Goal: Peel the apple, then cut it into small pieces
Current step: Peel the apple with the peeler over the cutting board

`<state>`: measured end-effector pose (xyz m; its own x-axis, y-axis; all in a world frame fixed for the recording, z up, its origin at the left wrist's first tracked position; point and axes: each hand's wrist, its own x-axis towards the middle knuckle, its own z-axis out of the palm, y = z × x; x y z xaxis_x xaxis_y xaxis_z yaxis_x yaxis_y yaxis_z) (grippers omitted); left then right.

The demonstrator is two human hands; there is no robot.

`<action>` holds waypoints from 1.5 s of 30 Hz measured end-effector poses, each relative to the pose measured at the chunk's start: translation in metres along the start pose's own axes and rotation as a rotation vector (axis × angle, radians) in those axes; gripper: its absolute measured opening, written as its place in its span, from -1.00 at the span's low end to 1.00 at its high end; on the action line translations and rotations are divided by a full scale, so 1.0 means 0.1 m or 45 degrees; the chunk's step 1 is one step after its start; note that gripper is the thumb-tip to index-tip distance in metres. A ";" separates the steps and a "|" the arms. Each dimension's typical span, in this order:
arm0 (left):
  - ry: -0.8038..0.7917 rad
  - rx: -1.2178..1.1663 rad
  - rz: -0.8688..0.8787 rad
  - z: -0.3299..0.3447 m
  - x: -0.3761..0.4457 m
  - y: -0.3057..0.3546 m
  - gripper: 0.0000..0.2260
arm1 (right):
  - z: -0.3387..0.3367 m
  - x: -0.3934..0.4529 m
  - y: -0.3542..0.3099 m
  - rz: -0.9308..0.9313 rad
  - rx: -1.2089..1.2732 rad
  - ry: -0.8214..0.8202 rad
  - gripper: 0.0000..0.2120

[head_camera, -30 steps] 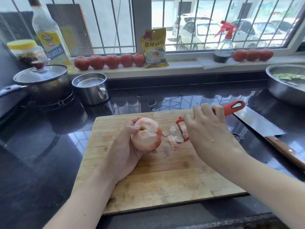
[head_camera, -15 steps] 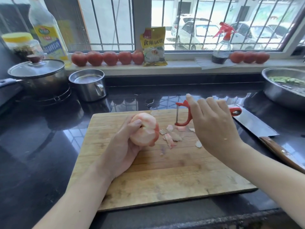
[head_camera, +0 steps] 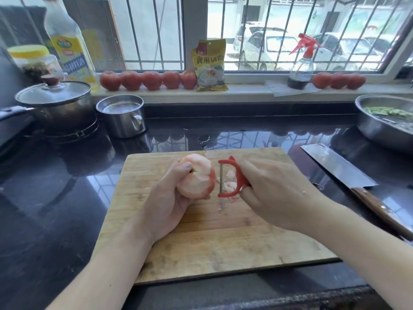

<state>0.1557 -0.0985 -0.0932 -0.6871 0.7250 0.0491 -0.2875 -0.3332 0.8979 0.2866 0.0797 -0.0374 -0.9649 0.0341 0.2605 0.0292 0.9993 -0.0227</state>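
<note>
Over the middle of the wooden cutting board (head_camera: 201,242), the left hand (head_camera: 169,202) cups the apple (head_camera: 196,175) from below and behind, fingers curled round its near side and the thumb pressed on top. Most of the fruit shows pale, peeled flesh, with a strip of red skin left along the side that faces away from the palm. Just beyond that red edge, the right hand (head_camera: 274,193) grips the red peeler (head_camera: 230,177), its handle hidden inside the closed fingers and its Y-shaped head sticking out toward the apple. The blade stands upright just beside the skin; whether it touches cannot be told. Behind the blade, loose peelings (head_camera: 230,186) lie on the board. Outside the right wrist, a cleaver (head_camera: 335,166) rests on the dark counter (head_camera: 55,209).
</note>
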 end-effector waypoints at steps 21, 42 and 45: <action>-0.004 -0.009 -0.015 0.01 -0.04 -0.01 -0.65 | 0.18 0.09 0.14 0.100 -0.509 0.062 -0.78; 0.044 0.056 0.015 0.03 -0.04 -0.02 -0.66 | 0.21 0.15 -0.38 0.282 0.658 0.154 -0.74; 0.052 0.080 0.015 0.04 -0.03 -0.02 -0.65 | 0.17 0.15 -0.36 0.303 0.679 0.149 -0.66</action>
<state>0.1612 -0.0979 -0.0939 -0.7173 0.6954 0.0431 -0.2377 -0.3024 0.9231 0.2669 0.0440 -0.0495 -0.9119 0.2879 0.2926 0.0769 0.8200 -0.5672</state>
